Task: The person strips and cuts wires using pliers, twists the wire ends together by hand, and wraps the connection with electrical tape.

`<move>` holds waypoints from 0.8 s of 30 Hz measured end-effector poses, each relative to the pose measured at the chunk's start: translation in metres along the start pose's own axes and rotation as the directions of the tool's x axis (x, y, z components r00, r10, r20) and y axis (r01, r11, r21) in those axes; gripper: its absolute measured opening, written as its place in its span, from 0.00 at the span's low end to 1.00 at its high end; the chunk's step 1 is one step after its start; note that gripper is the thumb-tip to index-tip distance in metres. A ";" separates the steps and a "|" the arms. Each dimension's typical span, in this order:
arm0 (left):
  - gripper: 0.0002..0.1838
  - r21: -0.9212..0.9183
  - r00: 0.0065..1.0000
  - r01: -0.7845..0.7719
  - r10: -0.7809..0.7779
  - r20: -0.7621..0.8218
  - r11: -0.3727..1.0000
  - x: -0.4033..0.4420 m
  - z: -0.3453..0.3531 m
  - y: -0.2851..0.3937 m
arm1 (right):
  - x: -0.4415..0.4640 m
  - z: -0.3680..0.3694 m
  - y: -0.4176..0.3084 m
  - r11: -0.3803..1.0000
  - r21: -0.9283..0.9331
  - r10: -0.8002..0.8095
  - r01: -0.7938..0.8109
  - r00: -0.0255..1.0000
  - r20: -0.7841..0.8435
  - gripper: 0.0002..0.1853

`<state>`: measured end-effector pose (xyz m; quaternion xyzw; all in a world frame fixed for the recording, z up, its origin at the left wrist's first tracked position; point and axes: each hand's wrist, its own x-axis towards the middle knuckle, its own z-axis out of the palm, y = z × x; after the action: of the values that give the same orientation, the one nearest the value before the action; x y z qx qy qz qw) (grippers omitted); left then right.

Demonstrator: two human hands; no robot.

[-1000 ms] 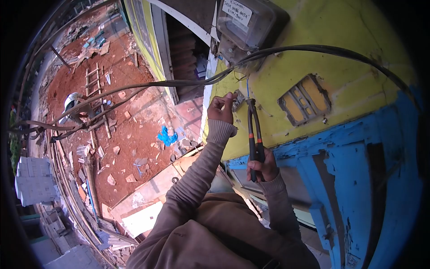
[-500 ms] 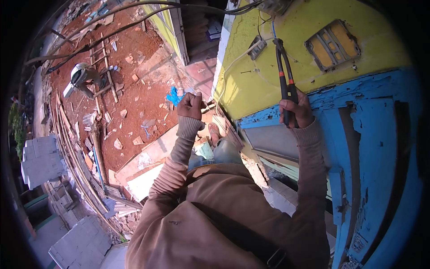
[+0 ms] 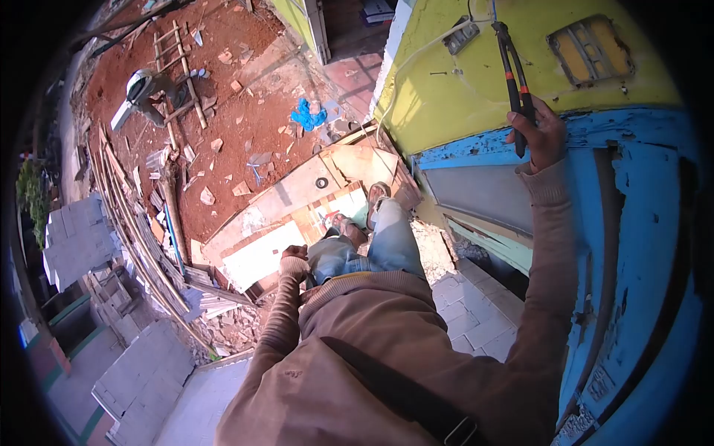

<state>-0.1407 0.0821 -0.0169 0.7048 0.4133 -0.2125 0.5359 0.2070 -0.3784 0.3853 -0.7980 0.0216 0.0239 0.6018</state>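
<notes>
My right hand (image 3: pixel 545 135) is wrapped round the grips of long pliers (image 3: pixel 510 70) with black and red handles. Their jaws are at a thin blue wire (image 3: pixel 493 10) near the top edge, in front of the yellow-green wall (image 3: pixel 513 93); whether they grip it I cannot tell. A grey mounting plate (image 3: pixel 461 37) and a metal frame (image 3: pixel 582 52) sit on that wall beside the pliers. My left hand (image 3: pixel 294 253) is low beside my left thigh, its fingers curled closed. What they hold, if anything, is hidden.
Blue peeling woodwork (image 3: pixel 647 215) stands close on my right. Boards (image 3: pixel 271 256) lie around my feet. Beyond them, a bamboo ladder (image 3: pixel 181 63), rubble and a blue cloth (image 3: pixel 308 115) lie on red soil (image 3: pixel 223 160). A grey and white shape (image 3: pixel 141 89), possibly a bent-over person, is beside the ladder.
My left hand has dropped from chest height in front of me to beside my left thigh. My right hand still holds the pliers; the view has shifted, showing more of my legs and feet.
</notes>
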 end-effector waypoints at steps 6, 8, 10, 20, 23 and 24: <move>0.20 -0.038 0.992 0.117 -0.115 0.053 0.992 -0.025 -0.007 0.005 | -0.003 -0.008 -0.007 0.995 -0.095 0.013 -0.010 0.999 0.030 0.28; 0.13 0.666 0.888 -0.459 0.330 0.320 0.588 -0.024 -0.010 0.013 | -0.002 -0.008 -0.006 0.991 -0.135 0.011 -0.012 1.000 -0.006 0.24; 0.19 0.849 0.802 -0.527 0.304 0.513 -0.043 -0.009 -0.003 0.031 | 0.004 -0.016 0.005 0.992 -0.125 -0.030 0.030 1.000 0.002 0.23; 0.17 0.051 0.976 -0.211 0.208 0.063 0.976 0.007 0.048 0.113 | 0.011 -0.031 0.006 0.930 -0.363 -0.044 0.052 0.999 0.032 0.26; 0.14 -0.221 0.994 -0.099 0.085 -0.071 0.970 -0.019 0.051 0.140 | 0.012 -0.034 -0.001 0.920 -0.388 -0.027 0.047 0.998 0.057 0.29; 0.14 -0.191 0.991 -0.113 0.098 -0.088 0.975 -0.028 0.052 0.151 | 0.011 -0.032 -0.005 0.919 -0.386 -0.065 0.078 0.997 0.048 0.29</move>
<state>-0.0266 0.0105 0.0742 0.6774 0.4148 -0.1143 0.5966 0.2185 -0.4075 0.3980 -0.9009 -0.0229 0.0194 0.4330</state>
